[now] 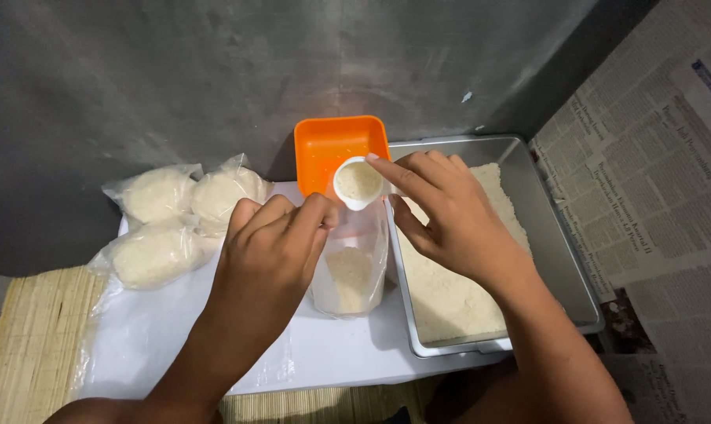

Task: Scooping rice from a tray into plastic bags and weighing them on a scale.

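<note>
The fingers of the right hand (449, 216) pinch the rim of a small white cup (358, 182) filled with pale crumbs, forefinger stretched along the top edge and thumb tucked below, holding it level just above the mouth of a clear plastic bag (349, 267). The left hand (273, 251) has its fingers curled together, gripping the bag's upper edge to keep it open; the bag stands upright on a white board (175, 330) and is partly filled with the same crumbs. Just behind the cup sits an orange square tub (332, 145). To the right, touching the board's edge, a metal tray (551, 235) holds a broad bed of crumbs. To the left, three sealed filled bags (175, 216) lie clustered on the board. A bamboo mat (33, 338) lies beneath, with newspaper (654, 180) spread at the far right.
</note>
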